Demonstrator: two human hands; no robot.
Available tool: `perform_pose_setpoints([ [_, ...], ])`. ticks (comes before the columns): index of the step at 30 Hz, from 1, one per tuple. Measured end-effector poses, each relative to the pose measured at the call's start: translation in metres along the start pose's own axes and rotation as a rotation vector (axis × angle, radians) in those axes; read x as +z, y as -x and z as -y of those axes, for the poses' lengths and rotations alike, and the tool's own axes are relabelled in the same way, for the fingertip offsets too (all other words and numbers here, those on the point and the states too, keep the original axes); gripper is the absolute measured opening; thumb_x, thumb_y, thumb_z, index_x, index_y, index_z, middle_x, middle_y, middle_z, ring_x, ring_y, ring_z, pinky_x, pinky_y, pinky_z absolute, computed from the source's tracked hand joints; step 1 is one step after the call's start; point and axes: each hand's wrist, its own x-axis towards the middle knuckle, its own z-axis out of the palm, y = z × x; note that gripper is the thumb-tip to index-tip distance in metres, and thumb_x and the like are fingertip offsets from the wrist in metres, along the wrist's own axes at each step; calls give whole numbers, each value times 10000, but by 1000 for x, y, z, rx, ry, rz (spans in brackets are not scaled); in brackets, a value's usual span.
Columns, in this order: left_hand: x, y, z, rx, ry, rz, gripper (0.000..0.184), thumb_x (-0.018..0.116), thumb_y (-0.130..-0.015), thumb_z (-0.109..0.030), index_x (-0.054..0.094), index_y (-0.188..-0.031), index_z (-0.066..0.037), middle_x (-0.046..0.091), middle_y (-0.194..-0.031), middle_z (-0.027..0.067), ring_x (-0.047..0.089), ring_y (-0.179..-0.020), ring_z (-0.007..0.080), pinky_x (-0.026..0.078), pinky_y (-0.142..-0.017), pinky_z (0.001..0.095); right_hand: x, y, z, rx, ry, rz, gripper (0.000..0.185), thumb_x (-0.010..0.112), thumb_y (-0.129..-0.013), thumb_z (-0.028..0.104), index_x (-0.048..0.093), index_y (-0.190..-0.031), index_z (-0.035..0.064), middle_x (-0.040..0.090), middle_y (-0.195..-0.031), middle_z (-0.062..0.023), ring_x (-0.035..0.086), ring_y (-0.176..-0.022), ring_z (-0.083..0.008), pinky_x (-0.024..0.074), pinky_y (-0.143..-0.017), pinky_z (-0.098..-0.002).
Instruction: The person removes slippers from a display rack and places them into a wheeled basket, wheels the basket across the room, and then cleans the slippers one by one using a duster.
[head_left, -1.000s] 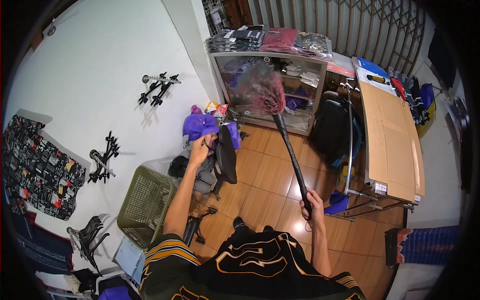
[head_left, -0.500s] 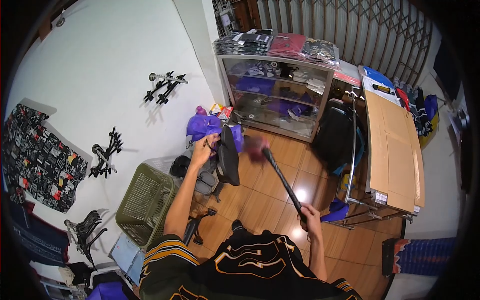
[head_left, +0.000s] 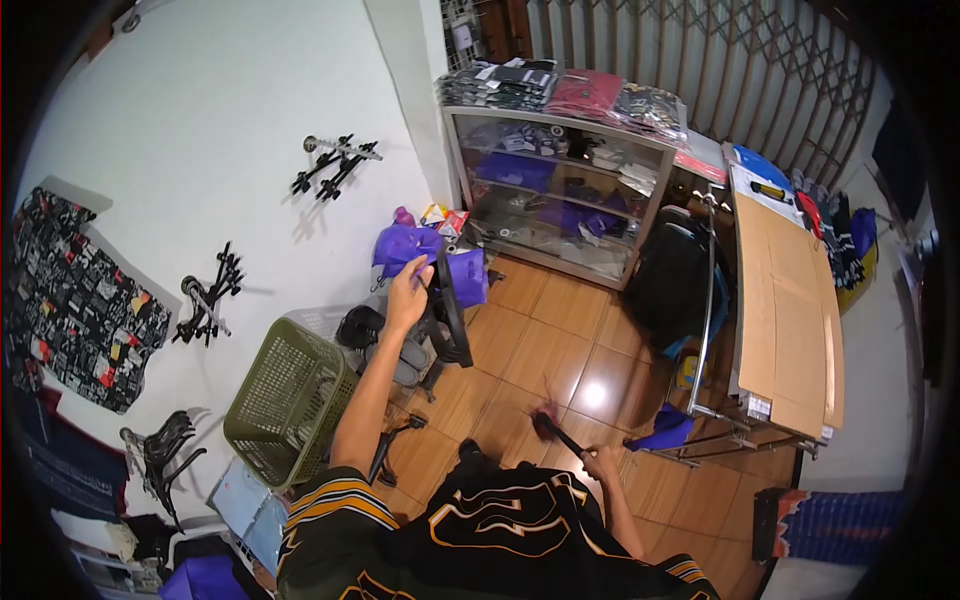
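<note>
My left hand [head_left: 408, 292] is raised in front, fingers closed on a black, thin-edged curved thing [head_left: 457, 345] whose kind I cannot make out. It hangs upright, turned nearly edge-on. Behind it are purple bags [head_left: 408, 248] by the wall. My right hand [head_left: 603, 464], low and near my body, is wrapped around the black handle of a duster [head_left: 566, 442]. The duster's reddish head points up and left over the tiled floor, slightly blurred.
A green plastic basket [head_left: 290, 400] stands at left, beside grey shoes [head_left: 411, 360]. A glass cabinet [head_left: 555, 255] with packed clothes on top is ahead. At right are a metal rack [head_left: 706, 300] and a cardboard sheet [head_left: 790, 300]. Hangers [head_left: 165, 450] stick out from the left wall.
My right hand has swung the duster away from the black thing, down towards my body. The black thing has turned from showing its broad face to nearly edge-on.
</note>
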Motion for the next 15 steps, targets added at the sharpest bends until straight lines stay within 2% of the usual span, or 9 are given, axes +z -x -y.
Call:
perform_pose_setpoints([
  [1, -4, 6, -12, 52, -121, -59, 338, 601, -930, -252, 626, -1131, 18, 654, -1114, 201, 623, -1055, 325, 448, -947, 365, 4, -1, -11, 98, -24, -2, 235, 603, -873, 194, 657, -998, 2, 645, -631, -106, 513, -397, -133, 372, -347, -274],
  [2, -6, 7, -13, 127, -99, -129, 278, 644, -867, -144, 644, -1109, -6, 635, -1159, 193, 561, -1149, 382, 431, -977, 404, 7, -2, -23, 197, -46, -4, 240, 596, -879, 192, 652, -1009, -2, 651, -640, -114, 516, -396, -136, 371, -346, -277],
  [3, -10, 8, -8, 113, -103, -139, 278, 644, -867, -144, 644, -1109, -6, 635, -1159, 193, 561, -1149, 382, 431, -977, 404, 6, 1, -27, 194, -32, 7, 240, 596, -879, 192, 652, -1009, -2, 651, -640, -114, 516, -396, -136, 371, -346, -277],
  [5, -18, 11, 2, 297, -162, -117, 282, 649, -809, -40, 658, -1091, -33, 644, -1161, 152, 542, -1184, 360, 419, -1000, 397, 6, 3, -36, 292, -220, 10, 253, 581, -891, 191, 641, -1035, -8, 657, -650, -125, 523, -400, -139, 372, -344, -281],
  [6, -20, 14, 9, 280, -165, -124, 282, 649, -809, -40, 658, -1091, -33, 644, -1161, 152, 542, -1184, 360, 419, -1000, 397, 4, 3, -35, 298, -198, 18, 270, 587, -870, 186, 642, -1052, -5, 653, -629, -117, 567, -437, -154, 432, -384, -288],
  [9, -26, 21, 33, 281, -310, 98, 349, 573, -729, 102, 686, -1026, -44, 649, -1189, 99, 510, -1244, 319, 333, -1080, 488, 5, 0, -30, 322, -165, 32, 272, 591, -876, 186, 629, -1052, -18, 651, -628, -116, 559, -432, -150, 426, -381, -284],
  [10, -25, 24, 45, 263, -300, 117, 380, 546, -731, 74, 690, -1047, -79, 653, -1173, 64, 543, -1202, 295, 260, -1096, 576, 8, -2, -27, 322, -148, 40, 272, 591, -876, 186, 629, -1052, -18, 651, -628, -116, 559, -432, -150, 426, -381, -284],
  [13, -25, 26, 81, 167, -403, 218, 393, 498, -761, 66, 689, -1067, -89, 654, -1174, 69, 551, -1188, 308, 273, -1095, 577, 13, -10, -6, 319, -144, 51, 279, 597, -873, 182, 618, -1053, -31, 650, -626, -116, 552, -431, -143, 420, -381, -279],
  [15, -23, 28, 113, 95, -447, 213, 418, 455, -780, 77, 690, -1082, -92, 656, -1174, 71, 562, -1165, 329, 312, -1057, 607, 16, -10, 13, 303, -16, 21, 248, 606, -875, 195, 694, -988, -8, 672, -734, -102, 631, -653, -175, 496, -592, -304],
])
